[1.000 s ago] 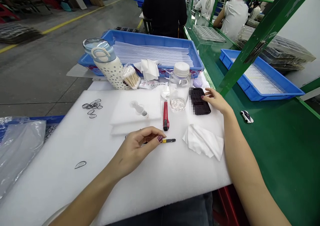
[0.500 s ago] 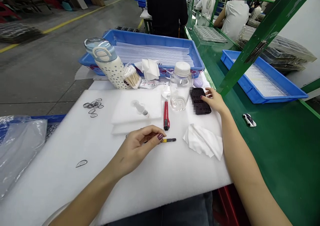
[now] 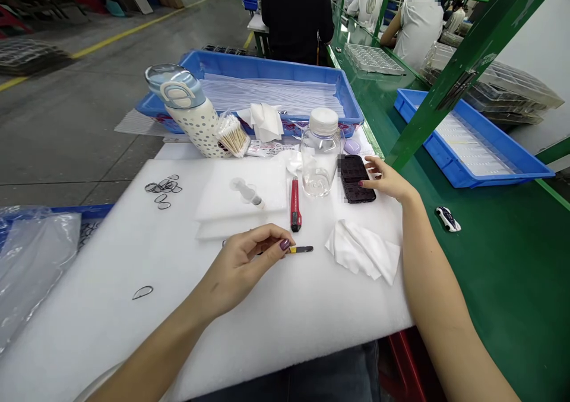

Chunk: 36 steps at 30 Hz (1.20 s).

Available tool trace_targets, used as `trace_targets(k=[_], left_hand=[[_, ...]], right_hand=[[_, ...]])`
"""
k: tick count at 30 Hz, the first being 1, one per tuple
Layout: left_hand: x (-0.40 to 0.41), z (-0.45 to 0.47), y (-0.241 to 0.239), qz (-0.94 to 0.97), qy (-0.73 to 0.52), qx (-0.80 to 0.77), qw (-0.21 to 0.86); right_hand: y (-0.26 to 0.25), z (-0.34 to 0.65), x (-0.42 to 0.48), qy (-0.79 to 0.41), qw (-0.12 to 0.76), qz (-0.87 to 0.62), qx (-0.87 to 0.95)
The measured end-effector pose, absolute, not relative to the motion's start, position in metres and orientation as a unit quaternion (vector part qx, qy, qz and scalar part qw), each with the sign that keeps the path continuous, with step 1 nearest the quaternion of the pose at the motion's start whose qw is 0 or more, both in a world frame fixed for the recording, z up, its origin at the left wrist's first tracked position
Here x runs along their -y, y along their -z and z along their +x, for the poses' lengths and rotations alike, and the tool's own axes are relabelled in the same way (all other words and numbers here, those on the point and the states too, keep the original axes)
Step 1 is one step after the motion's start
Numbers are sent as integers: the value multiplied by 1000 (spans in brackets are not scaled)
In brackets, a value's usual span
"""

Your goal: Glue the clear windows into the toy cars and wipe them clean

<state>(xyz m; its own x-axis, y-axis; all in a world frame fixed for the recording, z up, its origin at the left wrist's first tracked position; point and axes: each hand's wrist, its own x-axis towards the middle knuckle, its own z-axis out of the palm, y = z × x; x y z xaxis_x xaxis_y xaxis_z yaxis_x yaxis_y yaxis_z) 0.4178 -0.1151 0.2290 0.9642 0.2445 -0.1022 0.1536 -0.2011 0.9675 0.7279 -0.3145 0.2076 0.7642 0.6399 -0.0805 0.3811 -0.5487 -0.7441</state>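
My left hand (image 3: 247, 265) is over the white foam sheet, thumb and fingers drawn together. Whatever lies between the fingertips is hidden. A thin black-and-yellow tool (image 3: 301, 249) pokes out just past these fingertips, its other part covered by the hand. At the right, my right hand (image 3: 386, 177) has its fingers apart at the edge of a black phone (image 3: 357, 179), the thumb over the screen. Between the hands are a red utility knife (image 3: 295, 206), a clear jar with a white lid (image 3: 319, 167) and a crumpled white cloth (image 3: 363, 250).
Black rings (image 3: 164, 187) lie on the left of the foam, with one loose ring (image 3: 143, 292) nearer. A dotted bottle (image 3: 196, 123), cotton swabs (image 3: 232, 136) and a blue bin (image 3: 271, 63) stand behind. A green post (image 3: 472, 63) rises at right beside a toy car (image 3: 447, 218).
My right hand has shifted slightly right, its thumb now lower over the phone screen. My left hand keeps its pose. The view has moved a little.
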Motion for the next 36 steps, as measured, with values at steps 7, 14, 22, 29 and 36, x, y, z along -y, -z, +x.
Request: trace_targets(k=[7, 14, 22, 29, 36], left_hand=[[114, 418, -227, 771, -28, -127, 623], [114, 415, -225, 771, -28, -125, 624], [114, 417, -225, 774, -28, -122, 620], [114, 417, -225, 773, -30, -120, 622], [116, 416, -228, 770, -37, -101, 629]], right_hand=[[-205, 722, 302, -102, 366, -888, 259], [-202, 724, 301, -91, 377, -885, 259], [-196, 731, 304, -110, 429, -864, 237], [-192, 738, 307, -111, 442, -857, 243], [-197, 735, 311, -160, 444, -842, 262]])
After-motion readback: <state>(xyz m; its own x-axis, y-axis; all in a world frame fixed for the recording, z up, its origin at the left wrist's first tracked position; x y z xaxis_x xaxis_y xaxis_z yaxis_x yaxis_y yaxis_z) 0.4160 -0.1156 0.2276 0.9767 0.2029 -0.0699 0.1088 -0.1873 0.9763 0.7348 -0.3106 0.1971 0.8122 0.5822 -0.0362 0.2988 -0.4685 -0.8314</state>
